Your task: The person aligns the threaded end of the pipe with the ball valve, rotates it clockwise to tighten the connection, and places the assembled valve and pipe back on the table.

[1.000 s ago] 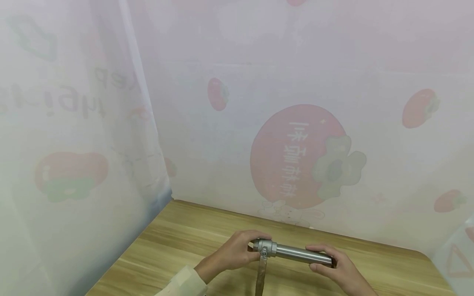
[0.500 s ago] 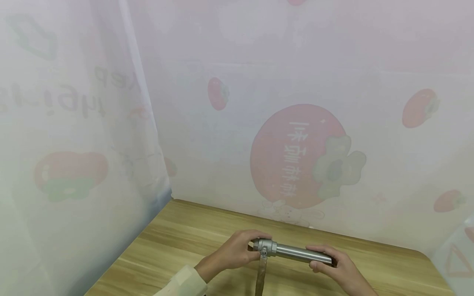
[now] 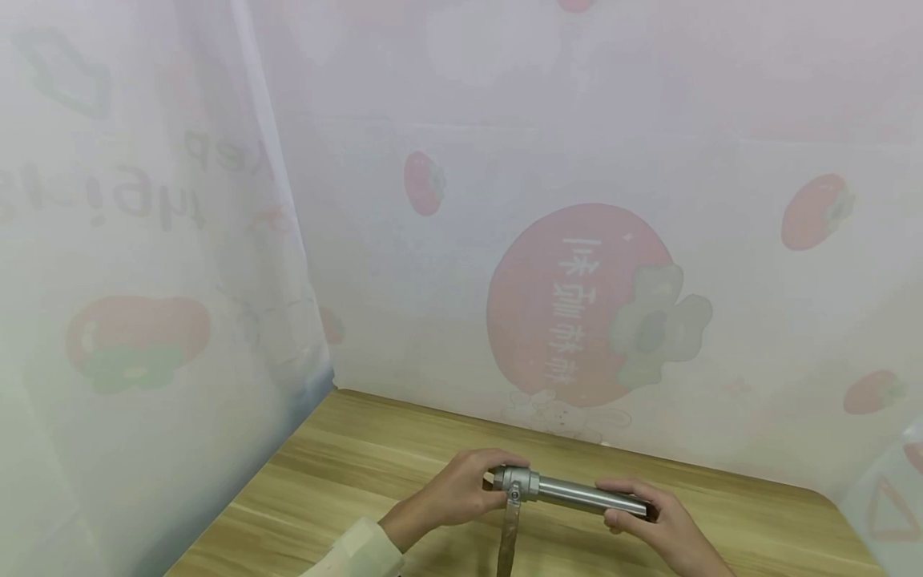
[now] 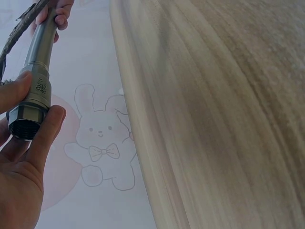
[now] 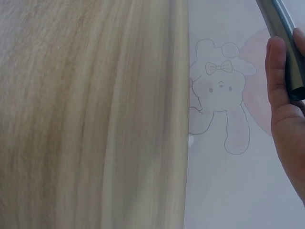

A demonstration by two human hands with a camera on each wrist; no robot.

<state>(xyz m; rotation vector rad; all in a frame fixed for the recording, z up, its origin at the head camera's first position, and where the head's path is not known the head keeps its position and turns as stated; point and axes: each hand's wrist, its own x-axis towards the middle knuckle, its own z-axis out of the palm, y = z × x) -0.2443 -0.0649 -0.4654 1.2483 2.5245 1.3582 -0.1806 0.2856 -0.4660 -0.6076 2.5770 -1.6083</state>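
Note:
A steel ball valve (image 3: pixel 515 483) joined to a straight metal pipe (image 3: pixel 587 494) is held between both hands above the table. My left hand (image 3: pixel 461 486) grips the valve body at its left end, thumb and fingers on opposite sides. Out of the valve a flat lever handle (image 3: pixel 508 538) points toward me. On the pipe's far right end my right hand (image 3: pixel 659 525) holds with thumb and fingers. In the left wrist view the valve's hexagonal open end (image 4: pixel 26 121) shows a threaded bore. The pipe's open end (image 5: pixel 298 92) lies by the palm in the right wrist view.
A wood-grain table (image 3: pixel 375 437) lies beneath the hands. Behind it hangs a pale curtain (image 3: pixel 447 320) printed with strawberries, persimmons and a rabbit, and another curtain (image 3: pixel 144 264) stands along the left side.

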